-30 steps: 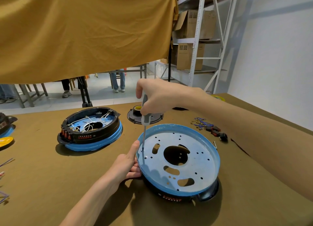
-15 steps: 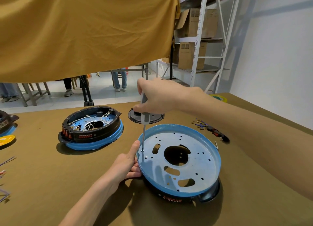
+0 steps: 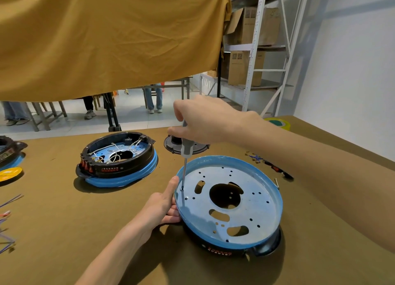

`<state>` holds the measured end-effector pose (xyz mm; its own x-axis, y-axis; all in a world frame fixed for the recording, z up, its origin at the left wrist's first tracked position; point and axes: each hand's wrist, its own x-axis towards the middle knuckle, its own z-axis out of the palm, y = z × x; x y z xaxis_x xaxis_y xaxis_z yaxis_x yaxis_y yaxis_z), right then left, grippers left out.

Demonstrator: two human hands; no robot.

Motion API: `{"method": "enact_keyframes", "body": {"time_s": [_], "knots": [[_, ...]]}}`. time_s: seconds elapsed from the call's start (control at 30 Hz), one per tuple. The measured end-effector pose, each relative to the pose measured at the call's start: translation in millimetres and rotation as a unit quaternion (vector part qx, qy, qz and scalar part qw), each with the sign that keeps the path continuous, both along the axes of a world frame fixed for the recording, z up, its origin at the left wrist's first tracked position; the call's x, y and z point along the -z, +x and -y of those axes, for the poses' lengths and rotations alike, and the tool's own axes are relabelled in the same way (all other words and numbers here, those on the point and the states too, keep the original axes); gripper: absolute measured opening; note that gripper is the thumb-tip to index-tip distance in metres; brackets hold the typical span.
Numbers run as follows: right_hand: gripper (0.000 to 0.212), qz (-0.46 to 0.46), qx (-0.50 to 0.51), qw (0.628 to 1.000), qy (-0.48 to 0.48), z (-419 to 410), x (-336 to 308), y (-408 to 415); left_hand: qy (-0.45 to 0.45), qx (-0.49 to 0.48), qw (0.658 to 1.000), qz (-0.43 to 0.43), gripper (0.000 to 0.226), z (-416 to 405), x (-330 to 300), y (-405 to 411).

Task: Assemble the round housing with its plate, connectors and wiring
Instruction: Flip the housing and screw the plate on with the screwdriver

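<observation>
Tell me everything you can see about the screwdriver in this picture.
The screwdriver has a grey handle and a thin, bright metal shaft. It stands nearly upright, tip down on the left part of the pale blue metal plate, at a small hole near the rim. The right hand holds the handle from above, covering its top. The left hand holds the plate's rim, its thumb close beside the shaft. Whether a screw sits under the tip I cannot tell.

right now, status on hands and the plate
Right hand grips screwdriver, tip at hole near plate left edge. Left hand holds blue rim. Nothing in the way.
</observation>
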<state>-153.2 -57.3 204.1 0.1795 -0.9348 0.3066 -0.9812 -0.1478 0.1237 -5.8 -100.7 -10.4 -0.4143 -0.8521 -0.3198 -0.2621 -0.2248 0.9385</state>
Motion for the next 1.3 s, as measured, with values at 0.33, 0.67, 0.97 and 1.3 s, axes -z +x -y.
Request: {"method": "enact_keyframes", "body": {"time_s": [0.33, 0.67, 0.97, 1.3], "knots": [[0.044, 0.035, -0.005, 0.996, 0.082, -7, -10, -2, -0.006, 0.002, 1.0, 0.002, 0.097, -2, -3, -1], [0.046, 0.143, -0.021, 0.976, 0.164, -8, -15, -9, -0.017, 0.001, 1.0, 0.011, 0.1, -3, -2, -1], [0.047, 0.17, -0.034, 0.974, 0.145, -6, -11, -11, -0.017, 0.002, 1.0, 0.01, 0.102, -3, -2, 0], [0.032, 0.167, -0.032, 0.981, 0.089, -6, -6, -14, -0.01, 0.001, 1.0, 0.012, 0.1, -7, -8, -1]]}}
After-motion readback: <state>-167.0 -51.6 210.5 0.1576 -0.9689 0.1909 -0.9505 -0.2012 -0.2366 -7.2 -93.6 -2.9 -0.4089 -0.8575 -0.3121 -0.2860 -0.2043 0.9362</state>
